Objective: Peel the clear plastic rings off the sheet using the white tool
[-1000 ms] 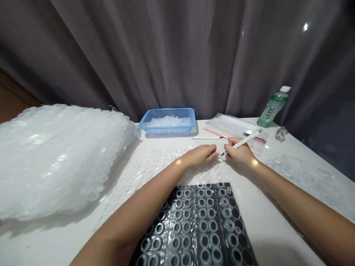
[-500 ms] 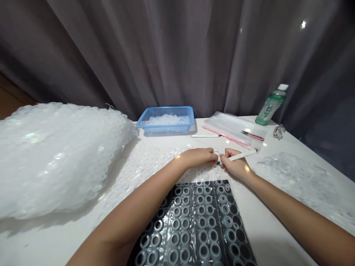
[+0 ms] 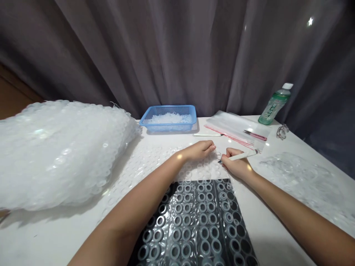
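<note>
One craft knife (image 3: 238, 156) in R hand's (image 3: 235, 166) grip.

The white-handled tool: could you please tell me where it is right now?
In the head view, the white-handled tool sits in the right hand, its tip pointing toward the left hand.

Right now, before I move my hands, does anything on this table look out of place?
Yes, a small curled clear object sits alone near the far right table corner, beside the green plastic bottle, apart from the other clear pieces, so it looks stray.
</note>
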The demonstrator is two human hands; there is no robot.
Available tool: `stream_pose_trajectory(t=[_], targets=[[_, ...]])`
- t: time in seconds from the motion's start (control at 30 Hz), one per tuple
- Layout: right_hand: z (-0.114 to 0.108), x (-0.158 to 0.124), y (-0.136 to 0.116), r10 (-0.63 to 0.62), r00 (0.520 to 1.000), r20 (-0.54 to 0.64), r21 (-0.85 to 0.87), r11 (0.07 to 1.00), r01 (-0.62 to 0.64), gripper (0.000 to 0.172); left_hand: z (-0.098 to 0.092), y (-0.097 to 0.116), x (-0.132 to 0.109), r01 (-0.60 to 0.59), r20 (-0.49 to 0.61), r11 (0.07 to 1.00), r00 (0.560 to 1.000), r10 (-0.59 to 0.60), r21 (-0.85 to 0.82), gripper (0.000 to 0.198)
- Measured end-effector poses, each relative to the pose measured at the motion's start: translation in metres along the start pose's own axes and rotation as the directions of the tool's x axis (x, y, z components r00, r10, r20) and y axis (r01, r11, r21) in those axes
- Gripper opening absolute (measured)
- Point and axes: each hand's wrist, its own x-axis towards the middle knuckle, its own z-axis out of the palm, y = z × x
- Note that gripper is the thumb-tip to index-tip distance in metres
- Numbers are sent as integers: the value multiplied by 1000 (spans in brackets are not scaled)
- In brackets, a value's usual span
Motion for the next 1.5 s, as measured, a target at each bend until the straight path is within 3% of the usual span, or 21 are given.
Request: stream_pose_trajectory(t=[0.13, 0.23, 0.33, 0.5, 0.63, 0.7, 0.77, 0.87, 0.97, 1.07, 1.13, 1.17, 1.23, 1.3, 1.37, 1.4, 1.43, 1.5], targets=[[0, 0, 3, 90, 996, 11, 211, 973, -90, 26, -5, 1, -3, 34, -31, 995, 999, -37, -88, 28], [-3, -2, 6, 180, 984, -15, 371, 915, -162, 28, -7, 4, -5, 70, -37, 955, 996, -84, -289, 32], [-8, -7, 5, 185, 982, -40, 389, 908, -155, 30, -6, 8, -4, 90, -13, 880, 994, -108, -467, 33], [-8, -14, 4, 138, 990, 26, 368, 920, -138, 32, 1, 13, 2, 173, 27, 564, 966, -257, -808, 36], [-8, -16, 3, 127, 991, 41, 340, 931, -134, 33, 0, 13, 0, 198, 97, 308, 944, -315, -930, 27], [-16, -14, -4, 84, 996, 14, 276, 957, -85, 33, -2, 13, -2, 191, 119, 233, 949, -291, -953, 25], [-31, -10, -14, -42, 999, -29, 124, 991, 45, 33, -3, 13, -3, 183, 121, 212, 953, -277, -960, 26], [-60, 2, -29, -292, 956, -12, -213, 935, 283, 33, -6, 14, -1, 205, 122, 273, 948, -292, -940, 39], [-87, 15, -36, -443, 886, 139, -457, 765, 454, 31, -14, 17, 6, 286, 121, 443, 923, -364, -849, 56], [-102, 19, -34, -477, 811, 339, -502, 637, 584, 27, -24, 24, 12, 320, 47, 675, 920, -390, -665, 58], [-102, 16, -33, -450, 801, 395, -468, 651, 597, 27, -29, 31, 12, 311, 44, 831, 943, -329, -460, 50], [-99, 13, -32, -430, 826, 364, -443, 701, 559, 28, -29, 35, 11, 286, 66, 900, 958, -280, -330, 44], [-83, 5, -31, -337, 926, 168, -298, 878, 374, 29, -25, 41, 5, 152, 122, 986, 982, -143, -64, 31], [-60, -6, -28, -89, 994, -60, 54, 994, 92, 30, -15, 44, -3, -17, 167, 989, 986, -8, 149, 19], [-34, -16, -21, 186, 977, -101, 425, 896, -127, 31, -3, 45, -12, -85, 177, 955, 984, 35, 284, 15], [-22, -20, -17, 254, 963, -89, 534, 828, -169, 32, 2, 44, -16, -74, 168, 942, 986, 19, 328, 16], [-13, -23, -13, 282, 956, -77, 597, 781, -183, 34, 6, 43, -19, -55, 155, 931, 988, -1, 360, 17], [0, -25, -6, 268, 960, -85, 611, 775, -162, 35, 12, 40, -23, -33, 124, 926, 992, -15, 377, 19]])
